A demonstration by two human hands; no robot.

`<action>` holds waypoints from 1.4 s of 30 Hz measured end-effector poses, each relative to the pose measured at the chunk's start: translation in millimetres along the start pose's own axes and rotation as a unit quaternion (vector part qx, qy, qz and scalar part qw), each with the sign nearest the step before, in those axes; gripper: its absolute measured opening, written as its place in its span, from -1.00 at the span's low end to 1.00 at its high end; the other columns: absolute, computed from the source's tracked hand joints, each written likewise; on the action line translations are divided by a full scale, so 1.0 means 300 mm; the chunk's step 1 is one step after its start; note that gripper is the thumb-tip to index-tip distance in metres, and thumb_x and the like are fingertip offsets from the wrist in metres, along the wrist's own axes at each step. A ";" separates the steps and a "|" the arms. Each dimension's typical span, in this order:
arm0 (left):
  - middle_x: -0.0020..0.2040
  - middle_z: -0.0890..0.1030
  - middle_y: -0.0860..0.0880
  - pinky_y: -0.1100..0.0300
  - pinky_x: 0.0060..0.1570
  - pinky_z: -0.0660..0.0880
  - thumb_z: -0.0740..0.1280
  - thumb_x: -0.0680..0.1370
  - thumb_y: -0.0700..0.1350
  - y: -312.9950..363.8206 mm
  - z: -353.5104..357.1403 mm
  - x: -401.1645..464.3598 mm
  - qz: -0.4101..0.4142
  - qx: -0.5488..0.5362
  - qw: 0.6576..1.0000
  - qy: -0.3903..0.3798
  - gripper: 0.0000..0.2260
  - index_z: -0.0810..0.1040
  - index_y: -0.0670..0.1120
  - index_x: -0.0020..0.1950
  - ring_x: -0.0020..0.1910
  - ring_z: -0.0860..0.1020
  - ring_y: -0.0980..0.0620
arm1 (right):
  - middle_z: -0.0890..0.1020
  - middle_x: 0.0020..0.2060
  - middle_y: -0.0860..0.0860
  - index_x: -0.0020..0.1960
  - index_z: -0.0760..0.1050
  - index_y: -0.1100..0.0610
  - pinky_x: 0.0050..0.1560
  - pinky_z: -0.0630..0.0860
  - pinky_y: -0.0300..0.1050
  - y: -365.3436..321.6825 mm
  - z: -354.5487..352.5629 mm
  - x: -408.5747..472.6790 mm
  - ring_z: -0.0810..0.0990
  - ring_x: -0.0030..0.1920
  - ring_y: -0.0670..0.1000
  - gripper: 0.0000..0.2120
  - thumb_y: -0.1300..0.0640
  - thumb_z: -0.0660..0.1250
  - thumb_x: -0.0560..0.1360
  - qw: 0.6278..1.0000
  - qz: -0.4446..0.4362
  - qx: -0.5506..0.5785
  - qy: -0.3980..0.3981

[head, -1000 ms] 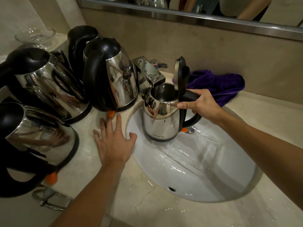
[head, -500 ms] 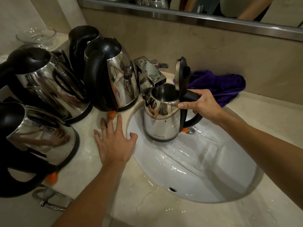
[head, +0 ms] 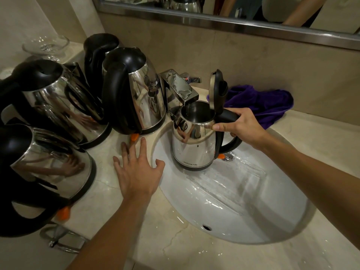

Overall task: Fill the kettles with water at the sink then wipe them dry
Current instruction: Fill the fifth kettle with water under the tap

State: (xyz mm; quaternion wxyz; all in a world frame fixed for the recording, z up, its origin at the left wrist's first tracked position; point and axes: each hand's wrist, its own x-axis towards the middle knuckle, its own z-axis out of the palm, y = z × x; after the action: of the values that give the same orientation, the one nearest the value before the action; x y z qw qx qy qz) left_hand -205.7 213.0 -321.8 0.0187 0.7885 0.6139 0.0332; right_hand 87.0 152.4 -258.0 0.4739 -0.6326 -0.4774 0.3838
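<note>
I held the shiny, rounded steel kettle with the black plastic handle (head: pixel 192 147) upright inside the white oval basin (head: pixel 243 211), its spout under the chrome tap (head: pixel 180 88), its lid hinged up, handle pointing right. My right hand (head: pixel 240 124) curled round that handle. My left hand (head: pixel 136 172) lay flat, fingers spread, on the glossy beige marble counter (head: pixel 175 250). A crumpled purple cloth (head: pixel 263 104) lay behind.

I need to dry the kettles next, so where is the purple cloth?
The purple cloth lies bunched on the counter at the wall, behind the sink's right side, just past the right hand holding the open kettle.
</note>
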 end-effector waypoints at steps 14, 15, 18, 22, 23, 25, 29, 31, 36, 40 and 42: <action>0.66 0.09 -0.07 -0.22 0.54 0.02 0.10 0.58 0.27 0.001 0.002 -0.002 0.000 -0.001 1.000 0.006 -0.28 -0.03 0.07 0.67 0.64 -0.02 -0.12 | 0.56 -0.26 0.18 0.11 0.65 0.06 -0.42 0.38 -0.26 0.000 0.000 -0.001 0.44 -0.40 -0.07 -0.66 0.05 0.55 0.35 1.000 -0.010 -0.002 -0.001; 0.66 0.09 -0.07 -0.22 0.54 0.02 0.09 0.58 0.27 0.001 0.000 -0.002 0.001 -0.001 1.000 0.006 -0.29 -0.03 0.07 0.67 0.64 -0.02 -0.12 | 0.56 -0.24 0.21 0.11 0.66 0.05 -0.43 0.37 -0.24 0.001 0.000 0.000 0.43 -0.40 -0.04 -0.67 0.05 0.55 0.36 1.000 -0.013 -0.002 -0.002; 0.66 0.08 -0.06 -0.22 0.55 0.00 0.09 0.58 0.28 -0.001 0.002 -0.001 0.000 0.000 1.000 0.002 -0.29 -0.05 0.08 0.67 0.65 -0.03 -0.12 | 0.56 -0.22 0.20 0.11 0.66 0.05 -0.43 0.36 -0.20 0.005 -0.003 0.001 0.41 -0.39 0.00 -0.66 0.05 0.56 0.36 1.000 -0.010 0.001 -0.003; 0.66 0.09 -0.06 -0.22 0.55 0.01 0.09 0.57 0.28 0.000 0.001 -0.003 -0.001 -0.004 1.000 0.005 -0.29 -0.03 0.08 0.67 0.64 -0.02 -0.12 | 0.56 -0.25 0.17 0.11 0.66 0.07 -0.43 0.37 -0.23 0.004 -0.004 0.001 0.42 -0.40 -0.04 -0.67 0.06 0.55 0.36 1.000 -0.011 0.000 -0.005; 0.66 0.08 -0.06 -0.21 0.55 0.00 0.09 0.58 0.28 -0.001 0.002 -0.003 0.000 -0.001 1.000 0.003 -0.28 -0.04 0.08 0.67 0.64 -0.03 -0.12 | 0.56 -0.27 0.14 0.10 0.66 0.07 -0.42 0.38 -0.25 0.004 -0.002 0.001 0.43 -0.41 -0.07 -0.67 0.06 0.55 0.36 1.000 -0.012 -0.004 -0.005; 0.66 0.08 -0.06 -0.22 0.55 0.00 0.10 0.58 0.28 0.000 0.001 -0.002 0.000 -0.001 1.000 0.004 -0.29 -0.04 0.08 0.67 0.64 -0.03 -0.12 | 0.56 -0.27 0.13 0.11 0.65 0.07 -0.42 0.39 -0.25 0.004 -0.001 0.001 0.44 -0.41 -0.08 -0.67 0.05 0.55 0.36 1.000 -0.010 -0.007 -0.004; 0.66 0.07 -0.05 -0.21 0.55 0.01 0.08 0.59 0.28 0.002 -0.002 -0.003 0.000 0.001 1.000 0.000 -0.29 -0.06 0.08 0.67 0.65 -0.05 -0.12 | 0.56 -0.29 0.09 0.12 0.65 0.06 -0.42 0.39 -0.25 0.005 -0.001 0.002 0.44 -0.40 -0.07 -0.64 0.04 0.55 0.35 1.000 -0.005 -0.005 0.000; 0.66 0.06 -0.05 -0.21 0.55 0.00 0.08 0.59 0.28 0.002 -0.004 -0.004 0.002 -0.001 1.000 0.000 -0.29 -0.06 0.08 0.67 0.65 -0.05 -0.12 | 0.56 -0.27 0.12 0.12 0.65 0.06 -0.43 0.39 -0.24 0.006 -0.002 0.004 0.44 -0.40 -0.06 -0.64 0.04 0.55 0.35 1.000 -0.004 -0.003 0.000; 0.66 0.08 -0.06 -0.21 0.56 0.00 0.09 0.58 0.27 0.002 -0.005 -0.004 0.001 -0.011 1.000 0.001 -0.29 -0.05 0.08 0.67 0.65 -0.04 -0.12 | 0.56 -0.24 0.22 0.13 0.65 0.09 -0.42 0.40 -0.24 0.009 -0.001 0.004 0.45 -0.39 -0.05 -0.63 0.03 0.55 0.35 1.000 -0.009 -0.008 0.001; 0.66 0.08 -0.06 -0.21 0.55 -0.02 0.08 0.58 0.28 0.002 -0.002 -0.001 0.000 -0.012 1.000 -0.001 -0.28 -0.06 0.08 0.67 0.65 -0.04 -0.12 | 0.57 -0.24 0.19 0.16 0.64 0.09 -0.41 0.40 -0.23 0.006 -0.002 0.004 0.45 -0.39 -0.06 -0.59 0.02 0.54 0.34 1.000 -0.008 -0.012 0.003; 0.66 0.08 -0.06 -0.21 0.56 -0.01 0.07 0.58 0.28 0.000 -0.001 -0.001 -0.001 -0.011 1.000 0.000 -0.28 -0.05 0.08 0.67 0.64 -0.04 -0.12 | 0.58 -0.25 0.15 0.15 0.64 0.11 -0.41 0.41 -0.25 0.005 -0.002 0.003 0.46 -0.40 -0.08 -0.58 0.02 0.54 0.33 1.000 -0.008 -0.014 0.003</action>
State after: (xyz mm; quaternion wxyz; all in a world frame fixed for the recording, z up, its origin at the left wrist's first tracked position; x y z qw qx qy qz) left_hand -205.8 212.8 -321.3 0.0274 0.7875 0.6144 0.0402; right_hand 88.3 153.1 -259.2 0.4688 -0.6367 -0.4865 0.3717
